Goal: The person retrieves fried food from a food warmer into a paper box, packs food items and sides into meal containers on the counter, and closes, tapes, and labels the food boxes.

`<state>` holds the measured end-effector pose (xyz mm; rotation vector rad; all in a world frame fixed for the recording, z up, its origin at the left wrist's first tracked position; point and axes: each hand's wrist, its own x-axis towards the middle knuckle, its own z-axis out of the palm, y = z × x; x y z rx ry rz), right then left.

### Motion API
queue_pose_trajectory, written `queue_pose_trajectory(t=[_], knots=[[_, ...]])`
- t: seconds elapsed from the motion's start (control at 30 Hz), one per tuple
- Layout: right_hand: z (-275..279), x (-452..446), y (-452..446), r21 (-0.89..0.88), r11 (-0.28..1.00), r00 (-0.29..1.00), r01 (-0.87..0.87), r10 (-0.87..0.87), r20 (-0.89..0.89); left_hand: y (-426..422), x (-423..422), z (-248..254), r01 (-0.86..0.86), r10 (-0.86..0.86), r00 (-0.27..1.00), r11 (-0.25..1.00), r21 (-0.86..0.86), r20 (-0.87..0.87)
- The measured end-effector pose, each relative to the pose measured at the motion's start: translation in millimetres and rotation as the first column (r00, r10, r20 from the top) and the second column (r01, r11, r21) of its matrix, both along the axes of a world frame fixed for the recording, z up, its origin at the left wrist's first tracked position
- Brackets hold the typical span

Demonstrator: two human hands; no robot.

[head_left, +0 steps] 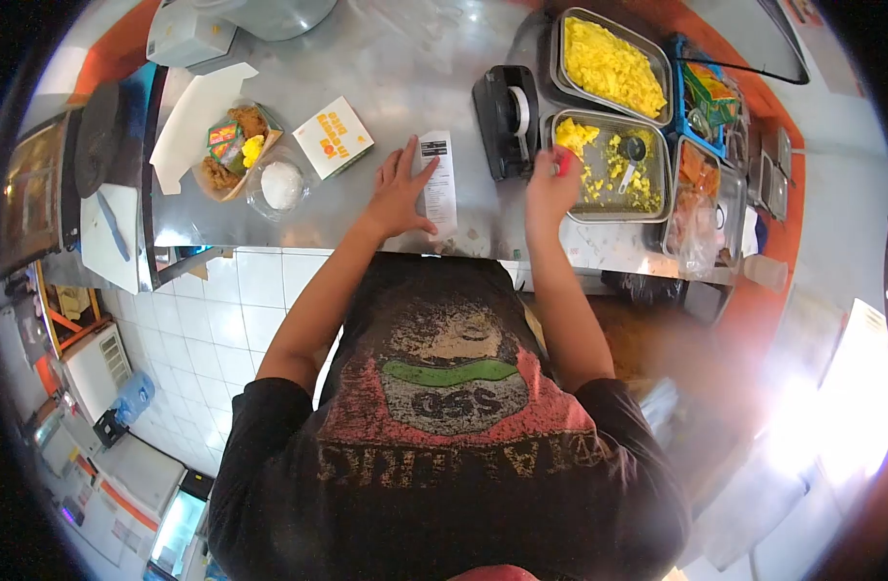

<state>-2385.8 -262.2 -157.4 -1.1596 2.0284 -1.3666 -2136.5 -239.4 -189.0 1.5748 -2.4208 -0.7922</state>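
On the steel counter, my left hand [402,194] is spread, its fingertips on a printed paper slip [442,198]. My right hand [552,194] is closed round a small red object [562,161], just right of a black tape dispenser [502,121] and beside a tray of yellow food bits [613,201] with a black scoop [632,149]. Left of the slip stand a white box with orange lettering [334,138] and a clear tub of white food [281,185]. Farther left is an open carton [241,155] with fried pieces and sauce packets.
A fuller tray of yellow food [613,68] lies at the back right, near a blue basket [707,97] and a container of orange food [694,184]. A knife [113,226] rests on a white board [107,254] at the left.
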Motion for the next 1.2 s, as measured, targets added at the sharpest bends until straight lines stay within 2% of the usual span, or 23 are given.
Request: queue_pose_trajectory(t=[0.03,0.07,0.1,0.13,0.17,0.23,0.27,0.33,0.37,0.43,0.47,0.53,0.67,0.73,0.77,0.83,0.97,1.03,1.07,1.13,1.2], knots=[[4.1,6.2,7.1,-0.150,0.982,0.990,0.116,-0.127,-0.066,3.4,-2.0,-0.3,-0.021,0.021,0.999,1.000,0.005,-0.024],[5.7,13.2,14.4,-0.152,0.983,0.992,0.104,-0.114,-0.057,6.3,-2.2,-0.5,-0.047,0.047,0.998,0.999,0.010,-0.043],[4.8,21.0,24.8,-0.057,0.997,0.993,-0.057,0.062,0.102,9.1,-2.7,1.3,-0.066,0.068,0.995,0.998,0.025,-0.078],[3.7,29.1,33.8,0.011,0.973,0.938,-0.228,0.217,0.270,12.1,-1.4,1.5,-0.079,0.080,0.995,0.997,0.025,-0.065],[2.2,36.7,39.6,0.007,0.971,0.933,-0.238,0.227,0.279,13.5,-0.5,1.6,-0.087,0.089,0.988,0.996,0.018,-0.125],[-0.6,47.4,47.1,0.265,0.796,0.803,-0.544,0.404,0.438,16.6,1.1,0.6,-0.122,0.117,0.970,0.993,-0.010,-0.214],[-11.8,50.1,47.9,0.262,0.794,0.801,-0.548,0.409,0.437,16.7,2.1,0.1,-0.126,0.120,0.969,0.992,-0.013,-0.214],[-33.3,53.9,48.9,0.151,0.739,0.754,-0.657,0.644,0.132,18.0,5.8,0.5,-0.122,0.110,0.966,0.992,-0.036,-0.236],[-37.2,52.3,48.4,0.149,0.740,0.754,-0.656,0.643,0.130,19.3,5.8,0.7,-0.121,0.109,0.966,0.992,-0.039,-0.236],[-37.1,49.7,44.0,0.470,0.541,0.707,-0.697,0.629,0.323,21.3,5.1,-2.1,-0.141,0.126,0.977,0.987,-0.072,-0.174],[-40.1,48.6,41.3,0.467,0.543,0.706,-0.698,0.632,0.320,21.5,5.3,-3.9,-0.142,0.127,0.976,0.987,-0.077,-0.175],[-48.7,46.6,34.5,0.515,0.462,0.626,-0.722,0.754,0.200,20.4,5.3,-8.8,-0.108,0.099,0.992,0.987,-0.121,-0.081],[-54.1,47.2,28.6,0.483,0.481,0.630,-0.732,0.748,0.209,20.2,1.6,-11.8,-0.096,0.092,0.995,0.981,-0.167,-0.032],[-58.0,51.8,28.0,0.342,0.684,0.751,-0.644,0.651,0.113,20.7,-0.3,-11.4,-0.104,0.102,0.995,0.975,-0.196,-0.021],[-60.7,56.0,25.9,0.342,0.684,0.751,-0.644,0.651,0.113,20.7,-0.8,-11.4,-0.103,0.101,0.995,0.975,-0.196,-0.021],[-61.1,65.5,18.4,0.044,0.827,0.824,-0.561,0.562,-0.064,18.8,-1.9,-9.2,-0.138,0.135,0.990,0.972,-0.188,-0.028],[-54.9,75.2,5.7,0.109,0.799,0.786,-0.592,0.602,-0.139,17.5,-1.4,-3.9,-0.149,0.146,0.989,0.972,-0.183,-0.027],[-53.8,77.5,5.4,0.242,0.800,0.797,-0.549,0.589,-0.137,19.1,-1.3,0.0,-0.174,0.161,0.984,0.964,-0.202,-0.077],[-53.8,78.1,5.1,0.240,0.793,0.791,-0.559,0.597,-0.131,20.7,0.5,1.5,-0.183,0.172,0.983,0.962,-0.201,-0.070],[-56.9,78.2,3.7,0.095,0.837,0.830,-0.538,0.546,-0.112,22.2,7.9,12.6,-0.212,0.191,0.973,0.962,-0.169,-0.130],[-56.8,74.5,3.1,0.094,0.840,0.837,-0.535,0.541,-0.077,25.0,23.6,23.0,-0.219,0.183,0.966,0.954,-0.206,-0.183]])
